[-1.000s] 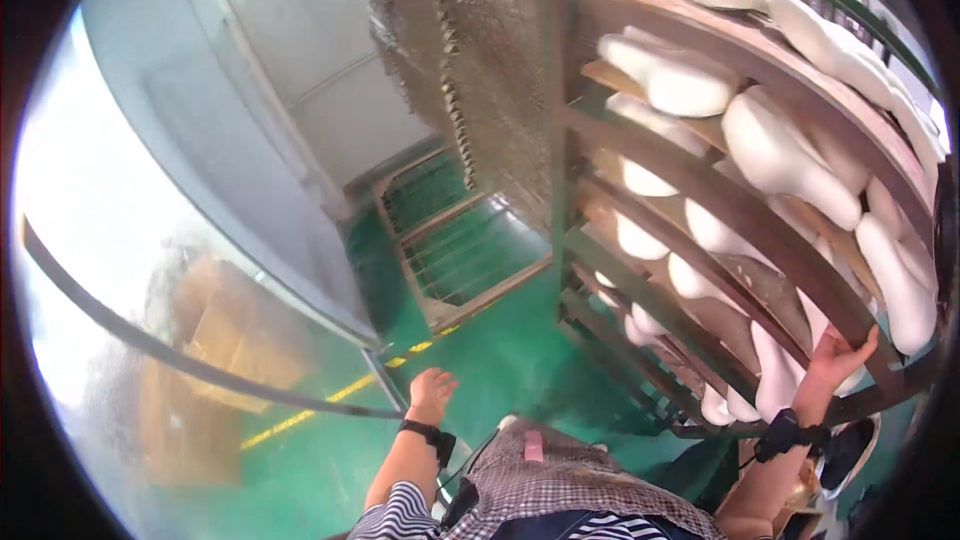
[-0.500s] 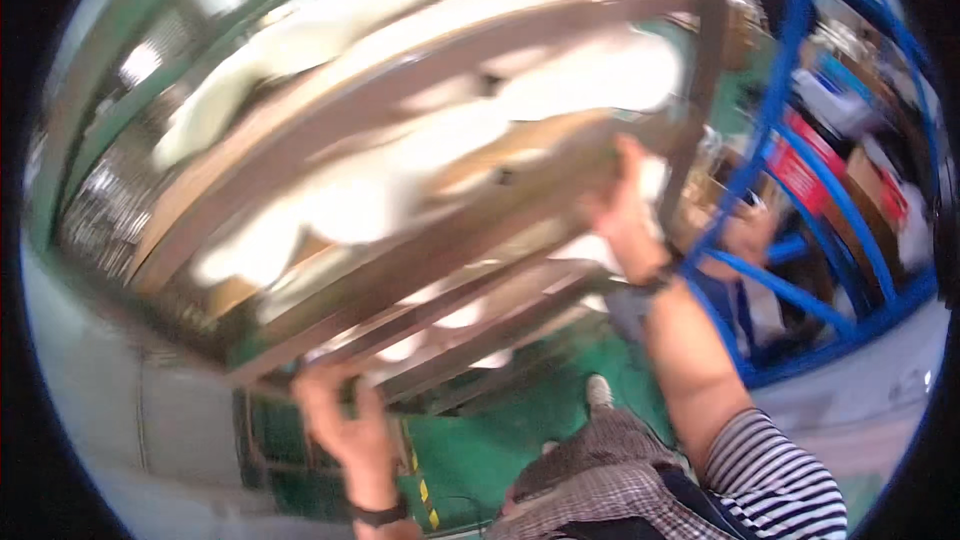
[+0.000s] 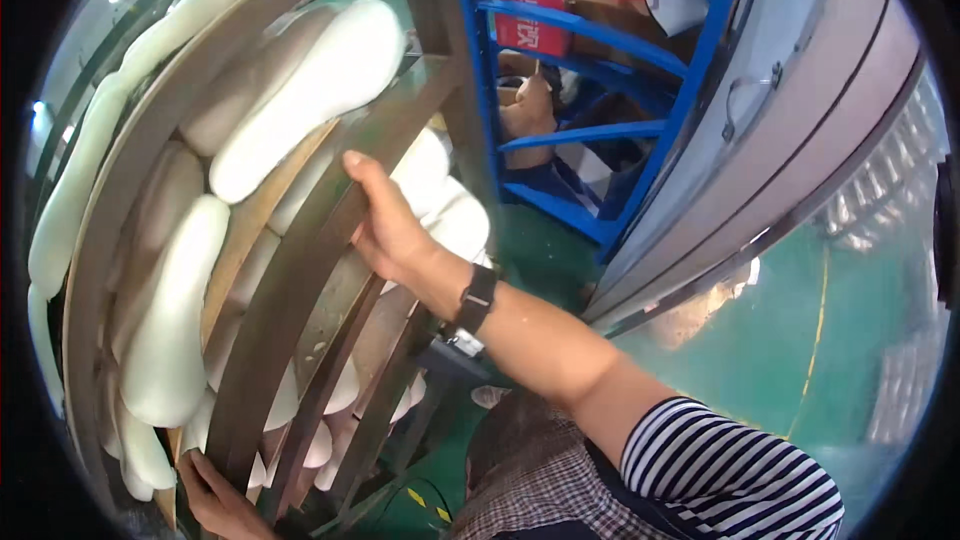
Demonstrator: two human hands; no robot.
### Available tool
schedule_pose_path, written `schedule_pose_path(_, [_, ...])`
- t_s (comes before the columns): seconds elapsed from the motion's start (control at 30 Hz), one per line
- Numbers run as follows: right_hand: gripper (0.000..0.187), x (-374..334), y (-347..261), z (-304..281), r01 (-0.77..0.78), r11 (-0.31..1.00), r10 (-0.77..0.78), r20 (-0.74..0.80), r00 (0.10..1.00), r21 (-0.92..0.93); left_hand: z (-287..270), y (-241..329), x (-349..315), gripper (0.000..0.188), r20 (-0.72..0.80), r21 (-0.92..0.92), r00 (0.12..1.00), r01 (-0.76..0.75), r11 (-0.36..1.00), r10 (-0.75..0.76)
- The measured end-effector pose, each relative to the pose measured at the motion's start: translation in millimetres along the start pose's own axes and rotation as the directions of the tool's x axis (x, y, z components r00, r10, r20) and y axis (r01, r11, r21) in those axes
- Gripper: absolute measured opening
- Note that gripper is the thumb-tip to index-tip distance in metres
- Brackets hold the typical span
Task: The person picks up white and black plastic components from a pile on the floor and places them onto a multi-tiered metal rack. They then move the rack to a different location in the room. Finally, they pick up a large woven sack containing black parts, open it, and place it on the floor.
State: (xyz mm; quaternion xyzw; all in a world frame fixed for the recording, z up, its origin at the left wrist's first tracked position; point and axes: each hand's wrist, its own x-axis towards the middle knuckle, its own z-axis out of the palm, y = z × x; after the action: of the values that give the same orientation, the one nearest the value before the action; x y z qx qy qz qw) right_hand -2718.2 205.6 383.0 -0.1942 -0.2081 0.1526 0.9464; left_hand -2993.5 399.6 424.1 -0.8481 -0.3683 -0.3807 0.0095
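I see my right hand (image 3: 385, 225) on a slanted bar of the metal rack (image 3: 300, 270), fingers wrapped around it. My left hand (image 3: 215, 495) grips the rack low down. White foam soles (image 3: 310, 90) lie on its shelves.

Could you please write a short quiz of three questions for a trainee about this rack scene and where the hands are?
1. True or false: the right hand grips a bar of the metal rack.
2. What lies on the rack's shelves? A) white foam shoe soles B) glass bottles C) folded towels
3. What colour is the shelving unit behind the rack?

Key:
1. True.
2. A.
3. Blue.

The left hand holds the rack's lower edge.
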Motion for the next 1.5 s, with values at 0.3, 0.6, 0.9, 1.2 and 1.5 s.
schedule_pose_path(0.3, [0.047, -84.9, -37.5, 35.5, -0.01, 0.998, 0.016, -0.084, 0.996, 0.067, -80.4, -6.3, -30.8, 0.031, -0.071, -0.068, 0.981, -0.188, 0.98, 0.183])
schedule_pose_path(0.6, [0.047, -112.7, -71.8, 35.3, 0.106, 0.994, -0.107, -0.05, 0.993, -0.025, -91.4, 8.1, -45.3, 0.029, -0.035, -0.188, 0.974, -0.226, 0.956, 0.223])
schedule_pose_path(0.9, [0.039, -89.3, -60.4, 43.2, 0.133, 0.991, -0.132, -0.038, 0.991, 0.023, -83.4, -1.7, -24.4, 0.031, -0.031, -0.105, 0.979, -0.202, 0.974, 0.2])
schedule_pose_path(1.2, [0.031, -115.0, -46.1, -8.5, 0.129, 0.983, -0.148, -0.139, 0.979, -0.131, -116.5, 11.7, -48.9, 0.022, -0.104, -0.185, 0.946, -0.322, 0.928, 0.307])
schedule_pose_path(1.5, [0.04, -202.3, -105.9, 79.9, -0.172, 0.885, -0.025, -0.414, 0.91, -0.432, -115.7, -18.0, -58.5, 0.023, -0.096, -0.204, 0.944, -0.328, 0.923, 0.314])
